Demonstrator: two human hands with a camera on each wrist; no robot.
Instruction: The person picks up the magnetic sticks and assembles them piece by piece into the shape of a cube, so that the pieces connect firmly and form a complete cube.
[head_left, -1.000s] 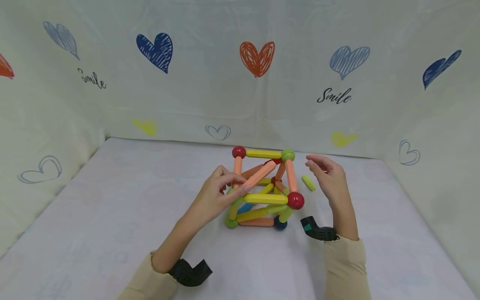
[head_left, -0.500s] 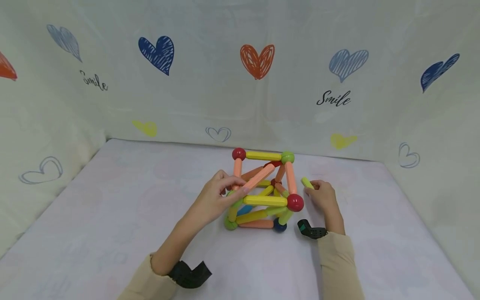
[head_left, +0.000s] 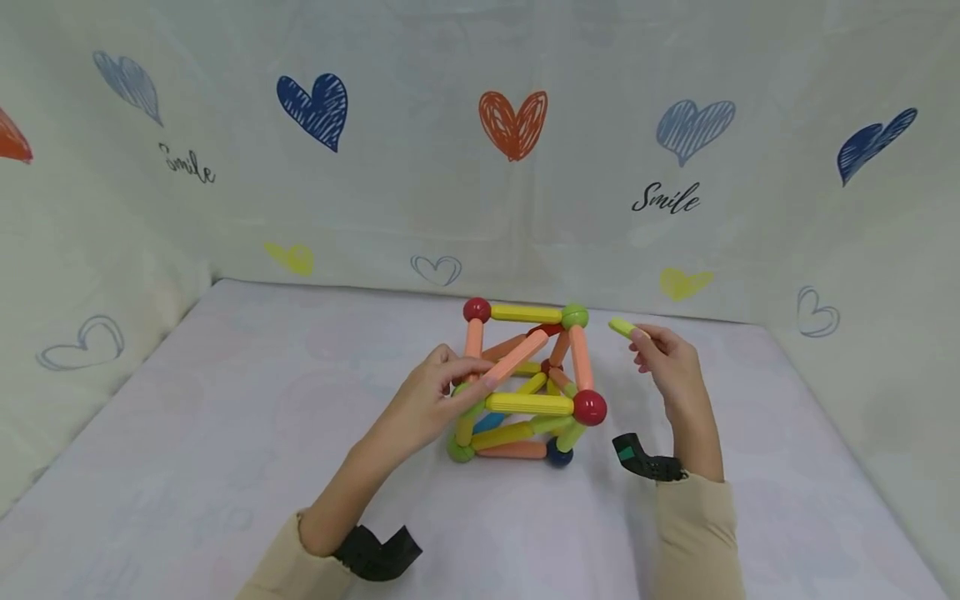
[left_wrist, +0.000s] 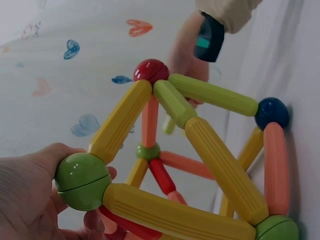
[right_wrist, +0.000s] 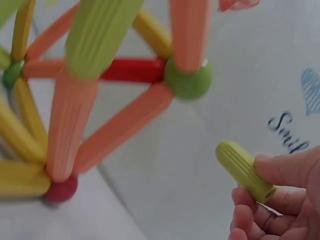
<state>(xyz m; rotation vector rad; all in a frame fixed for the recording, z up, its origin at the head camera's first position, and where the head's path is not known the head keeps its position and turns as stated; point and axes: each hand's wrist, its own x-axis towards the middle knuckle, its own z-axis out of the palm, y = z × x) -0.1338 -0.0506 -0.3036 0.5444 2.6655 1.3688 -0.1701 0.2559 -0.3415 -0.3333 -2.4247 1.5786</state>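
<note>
A cube-like frame of magnetic sticks and balls (head_left: 531, 404) stands on the table, in yellow, salmon, green, red and blue. At its left side my left hand (head_left: 427, 396) pinches a slanting salmon stick (head_left: 517, 357) between thumb and fingers, beside the green ball (left_wrist: 83, 181). Whether that stick's ends join the frame cannot be told. To the right of the frame and apart from it, my right hand (head_left: 675, 371) holds a short yellow-green stick (right_wrist: 242, 170) between thumb and fingertips. One rounded end of this stick points toward the frame.
The white-covered table (head_left: 225, 458) meets an upright cloth backdrop (head_left: 585, 192) printed with hearts and lettering, just behind the frame. A dark wrist camera (head_left: 378, 552) sits on the left wrist, another dark wrist camera (head_left: 645, 460) on the right.
My right hand has reached down to the short yellow-green stick, taken hold of it and lifted it off the table. The left hand and the frame have stayed in place.
</note>
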